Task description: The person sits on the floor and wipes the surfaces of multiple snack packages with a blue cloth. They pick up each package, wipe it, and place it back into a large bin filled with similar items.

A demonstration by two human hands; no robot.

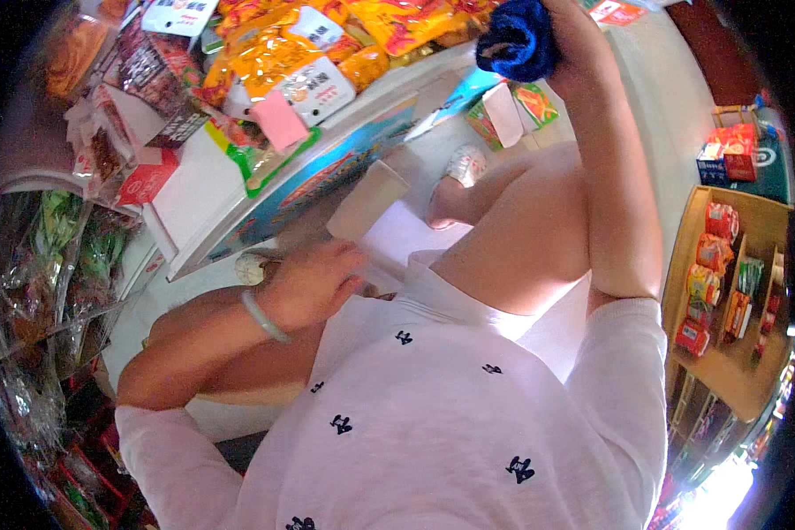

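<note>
My left hand [318, 278], blurred and with a pale bangle on its wrist, hovers over my lap with curled fingers. Whether it holds anything cannot be made out. Just beyond its fingers is a tan, box-like block [369, 199], close to a white surface between my legs. My right arm reaches far forward, and my right hand [565, 50], partly cut off by the top edge, is closed on a crumpled dark blue cloth [517, 43]. The cloth is near the edge of a display heaped with orange snack packets [271, 50]. A pink card [280, 121] lies among the packets.
The display's printed blue front panel [318, 179] runs diagonally before me. A green and orange carton [536, 106] stands on the floor near my foot. Plastic-wrapped greenery [56, 225] is at left. A wooden shelf [729, 377] with packaged goods is at right.
</note>
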